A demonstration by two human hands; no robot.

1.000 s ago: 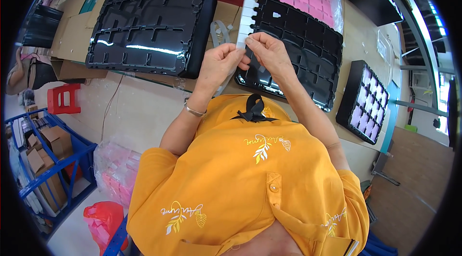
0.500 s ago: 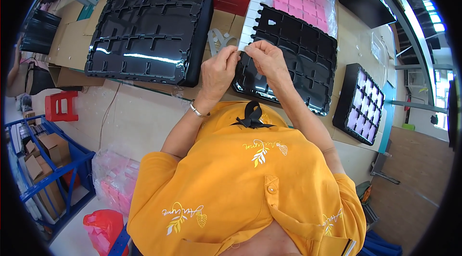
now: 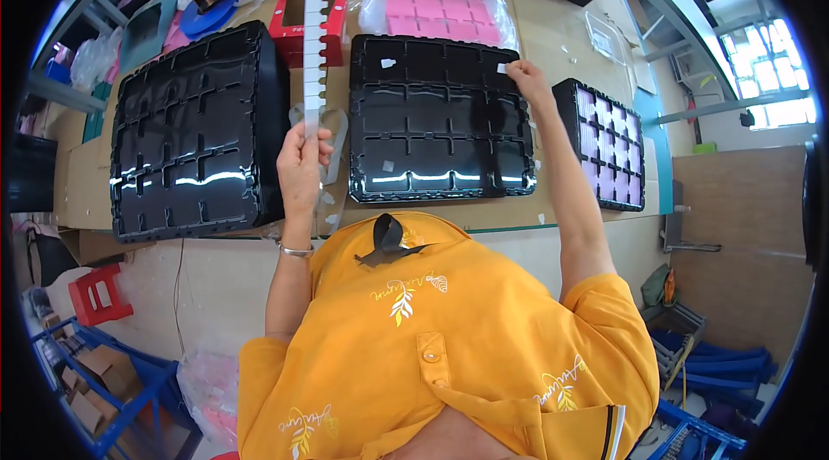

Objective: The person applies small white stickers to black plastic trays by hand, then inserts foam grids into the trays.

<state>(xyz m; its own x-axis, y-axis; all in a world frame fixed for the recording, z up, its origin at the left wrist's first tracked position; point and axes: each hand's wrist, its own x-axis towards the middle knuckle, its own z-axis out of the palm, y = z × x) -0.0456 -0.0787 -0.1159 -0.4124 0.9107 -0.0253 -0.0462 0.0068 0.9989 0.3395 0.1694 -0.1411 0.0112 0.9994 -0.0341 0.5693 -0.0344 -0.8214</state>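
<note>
Markings: The red box [image 3: 287, 47] at the far side of the counter [image 3: 557, 41] carries white printed characters on its near face, partly covered by the label strip [image 3: 313, 37]. The orange shirt [image 3: 484, 287] carries script-style lettering in white and yellow, set beside leaf motifs.

Label strip: White, long and narrow, divided crosswise into short segments, with a row of tab-shaped projections along its right edge. It runs from the left hand [image 3: 300, 164] to the far edge of the view, between the left black tray [image 3: 186, 127] and the center black tray [image 3: 397, 119]. A curled translucent strip [image 3: 339, 136] lies just right of the left hand.

Left hand: The fingers grasp the near end of the label strip.

Right hand [image 3: 528, 84]: The fingers pinch a small white label [image 3: 503, 69] at the far right corner of the center black tray. Whether the label touches the tray surface cannot be told.

Center black tray: Glossy, roughly rectangular, with rounded notches along the rim and cross-shaped raised ribs. A white tab-shaped label [image 3: 388, 63] lies on its far left area; a paler piece [image 3: 389, 166] lies on its near left area.

Adjacent items: The left black tray is likewise glossy and ribbed. Pink trays [image 3: 440, 11] in clear plastic lie beyond the center black tray. A smaller black tray [image 3: 564, 93] with pale purple compartments stands to the right.
</note>
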